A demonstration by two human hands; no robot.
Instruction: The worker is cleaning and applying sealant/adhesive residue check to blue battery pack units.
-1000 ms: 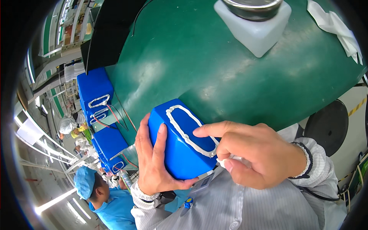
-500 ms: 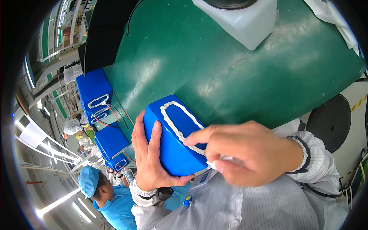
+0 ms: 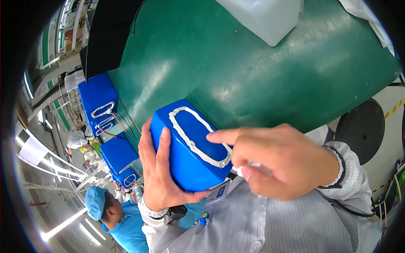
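My left hand is wrapped round a blue block, probably a battery pack, gripping its left side. On the block's face, a thick white bead of paste or putty forms a long closed loop. My right hand hovers at the block's right side, with its index finger stretched over the blue area inside the loop. The other fingers are curled, and a small white lump shows by the thumb. What that lump is made of I cannot tell.
Several similar blue blocks with white loops and red and black wires stand along the left table edge. A white plastic container sits at the far side of the green table. A person in blue is at lower left. A round black stool stands at right.
My right index fingertip has moved from the white bead to above the blue area inside the loop. The left hand still grips the block, slightly shifted left in view.
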